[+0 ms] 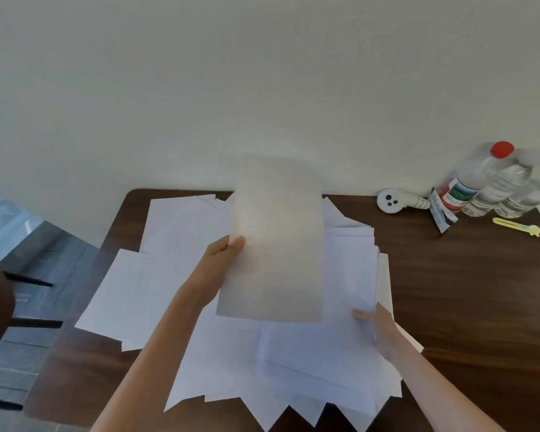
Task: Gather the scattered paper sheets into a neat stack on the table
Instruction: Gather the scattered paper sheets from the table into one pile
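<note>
Hands on white paper sheets

1. Found white paper sheets strewn flat over the dark wooden table, overlapping at odd angles, corners zigzagging toward the table's near edge.
2. Saw a single sheet held up above the table's middle, tilted nearly upright, greyish in shadow.
3. Made out a thicker pile right of the table's middle, edges roughly squared.
</note>
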The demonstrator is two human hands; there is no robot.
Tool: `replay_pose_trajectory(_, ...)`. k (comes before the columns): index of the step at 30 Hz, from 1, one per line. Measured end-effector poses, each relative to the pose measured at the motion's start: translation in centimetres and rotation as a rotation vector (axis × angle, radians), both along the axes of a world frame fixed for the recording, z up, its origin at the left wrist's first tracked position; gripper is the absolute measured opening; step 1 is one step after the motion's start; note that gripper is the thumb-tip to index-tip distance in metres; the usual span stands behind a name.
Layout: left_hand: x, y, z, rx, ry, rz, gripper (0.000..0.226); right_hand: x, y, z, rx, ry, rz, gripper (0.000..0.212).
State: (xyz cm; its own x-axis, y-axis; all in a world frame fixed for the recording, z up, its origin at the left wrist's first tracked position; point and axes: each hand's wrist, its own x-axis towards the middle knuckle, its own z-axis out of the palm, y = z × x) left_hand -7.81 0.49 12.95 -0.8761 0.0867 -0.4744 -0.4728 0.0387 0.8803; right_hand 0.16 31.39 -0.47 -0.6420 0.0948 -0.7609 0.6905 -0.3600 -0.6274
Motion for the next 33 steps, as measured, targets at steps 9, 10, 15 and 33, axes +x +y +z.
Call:
replay_pose_trajectory(9,1.3,5.5,-9.5,-0.246,-0.22,-0.035,0.018,-0.2,1.0,-1.3,-0.021,-0.031,0.025,0.054)
replay_pose_trajectory(10,1.6,6.2,-10.8,-0.306,-0.22,-0.046,0.02,-0.3,1.2,-1.7,-0.022,-0.028,0.035,0.062)
replay_pose_trajectory(15,3.3,8.7,-13.8,-0.538,-0.233,-0.007,0.025,-0.4,0.9,-1.6,0.057,0.02,0.05,0.074)
replay_pose_trajectory(33,3.9,3.6,-9.1,0.259,-0.479,-0.127,0.037,-1.7,0.6,0.7,-0.092,0.073,0.161,0.041)
